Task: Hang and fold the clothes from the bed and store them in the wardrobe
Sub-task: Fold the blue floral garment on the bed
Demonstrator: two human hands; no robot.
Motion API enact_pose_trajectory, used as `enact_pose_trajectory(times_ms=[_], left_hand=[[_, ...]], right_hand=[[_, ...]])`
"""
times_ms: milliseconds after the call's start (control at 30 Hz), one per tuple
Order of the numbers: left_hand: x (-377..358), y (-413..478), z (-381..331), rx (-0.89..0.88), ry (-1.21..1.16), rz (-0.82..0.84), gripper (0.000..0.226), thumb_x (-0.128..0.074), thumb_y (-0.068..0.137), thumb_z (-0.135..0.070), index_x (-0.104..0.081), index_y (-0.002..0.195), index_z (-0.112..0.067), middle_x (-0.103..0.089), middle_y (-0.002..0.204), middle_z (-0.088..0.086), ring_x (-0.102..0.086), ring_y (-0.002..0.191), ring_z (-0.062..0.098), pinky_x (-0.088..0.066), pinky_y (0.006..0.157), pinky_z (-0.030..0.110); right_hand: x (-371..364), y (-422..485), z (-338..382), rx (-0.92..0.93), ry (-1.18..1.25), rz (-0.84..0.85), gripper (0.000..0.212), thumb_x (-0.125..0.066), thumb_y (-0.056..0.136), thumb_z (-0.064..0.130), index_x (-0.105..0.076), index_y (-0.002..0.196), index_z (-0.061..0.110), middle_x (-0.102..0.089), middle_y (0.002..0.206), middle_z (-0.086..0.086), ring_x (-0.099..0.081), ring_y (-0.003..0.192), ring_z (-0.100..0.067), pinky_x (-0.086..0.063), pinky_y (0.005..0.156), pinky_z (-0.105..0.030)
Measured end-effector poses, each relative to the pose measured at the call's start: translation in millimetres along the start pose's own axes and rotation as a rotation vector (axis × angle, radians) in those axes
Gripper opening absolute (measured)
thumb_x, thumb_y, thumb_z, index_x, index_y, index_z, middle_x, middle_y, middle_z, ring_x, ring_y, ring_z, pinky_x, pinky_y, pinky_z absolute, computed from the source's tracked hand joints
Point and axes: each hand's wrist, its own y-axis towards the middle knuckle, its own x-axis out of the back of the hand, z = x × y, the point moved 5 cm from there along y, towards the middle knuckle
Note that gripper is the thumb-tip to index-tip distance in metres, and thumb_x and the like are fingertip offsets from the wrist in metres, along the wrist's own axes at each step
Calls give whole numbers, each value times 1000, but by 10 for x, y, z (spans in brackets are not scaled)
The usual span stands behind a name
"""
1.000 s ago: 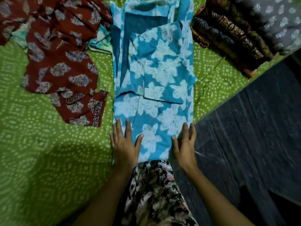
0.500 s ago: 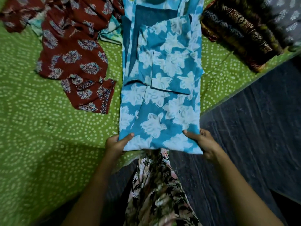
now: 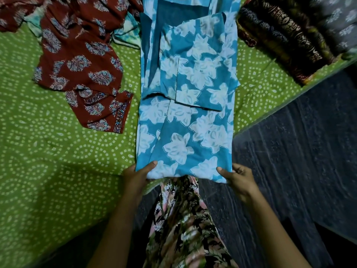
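Observation:
A blue garment with white flowers (image 3: 189, 89) lies lengthwise on the green dotted bedsheet (image 3: 48, 151), its sleeves folded in over the middle. My left hand (image 3: 138, 176) pinches its near left corner, thumb on top. At the near right corner my right hand (image 3: 236, 177) pinches the hem the same way. The hem hangs slightly past the bed's edge. A crumpled dark red printed garment (image 3: 77, 60) lies to the left of the blue one.
A stack of dark patterned folded cloth (image 3: 284, 41) sits at the bed's far right corner, with a grey printed piece (image 3: 342, 22) beside it. A light teal cloth (image 3: 127, 33) peeks out under the red garment. Dark floor (image 3: 299, 151) lies to the right. My floral skirt (image 3: 183, 225) hangs below.
A second ago both hands lay flat on the blue garment's lower part. They have since slid to the hem and taken hold of its two near corners.

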Motion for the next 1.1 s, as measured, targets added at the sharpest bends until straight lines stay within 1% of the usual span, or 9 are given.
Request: enact_pose_trajectory(times_ms=[100, 267, 400, 567, 667, 800, 933, 1000, 1100], left_hand=[[7, -35, 10, 64, -1, 5, 31, -74, 74, -5, -66, 103, -8, -71, 101, 7, -68, 87, 23, -54, 75, 33], [-77, -210, -364, 161, -39, 135, 20, -65, 79, -5, -66, 97, 3, -73, 77, 9, -69, 61, 16, -54, 52, 24], [-347, -202, -970, 120, -172, 244, 13, -51, 88, -3, -62, 81, -1, -70, 64, 5, -66, 54, 12, -53, 48, 18], [-817, 142, -1703, 78, -362, 176, 16, -47, 94, -9, -56, 86, 0, -67, 78, 14, -67, 59, 16, -52, 50, 17], [-1097, 402, -1972, 22, -488, 206, 36, -44, 97, -33, -55, 103, 1, -65, 98, 18, -68, 84, 25, -56, 73, 32], [-1357, 544, -2143, -480, 11, 1, 27, -47, 97, -30, -58, 110, -10, -63, 114, 10, -57, 102, 17, -46, 85, 24], [-1659, 643, -1844, -1152, 807, -91, 45, -46, 94, -32, -52, 132, -7, -46, 140, 16, -38, 134, 31, -25, 111, 41], [-1735, 817, -1560, -1166, 1054, -93, 54, -37, 97, -40, -37, 143, -12, -28, 152, 13, -20, 142, 31, -11, 114, 46], [-1749, 910, -1427, -1123, 1168, -101, 58, -31, 98, -46, -26, 148, -19, -18, 156, 8, -11, 144, 26, -4, 114, 44]], right_hand=[[29, -79, 102, 2, -41, -40, 39, -72, 72, -7, -61, 109, -7, -72, 92, -15, -69, 69, -22, -56, 54, -25], [4, -367, 688, 131, -27, 34, 55, -64, 78, -11, -45, 113, 26, -66, 74, -26, -59, 45, -30, -51, 38, -31], [-106, -341, 1325, 115, 36, 93, 12, -52, 87, -5, -61, 94, 1, -68, 70, -20, -62, 46, -23, -53, 42, -26], [-361, 259, 1930, 6, 231, 64, 27, -37, 99, 11, -59, 97, -4, -71, 68, -15, -70, 59, -21, -58, 55, -24], [-522, 581, 2197, 16, 297, 44, 33, -35, 102, 25, -47, 113, -4, -69, 84, -17, -70, 69, -24, -60, 63, -30], [-639, 601, 2493, 446, -333, -156, 40, -46, 99, 27, -44, 133, 7, -65, 96, -1, -64, 78, -8, -56, 70, -23], [-1105, 510, 2423, 1032, -878, -214, 51, -40, 101, 30, -30, 146, 9, -38, 147, -15, -35, 135, -21, -26, 113, -34], [-1235, 781, 2122, 1022, -1186, -116, 55, -30, 101, 39, -21, 150, 17, -15, 157, -10, -10, 146, -23, -6, 119, -42], [-1194, 1048, 1841, 985, -1409, -118, 57, -26, 100, 47, -16, 151, 26, -8, 159, -3, -2, 147, -20, -3, 118, -47]])
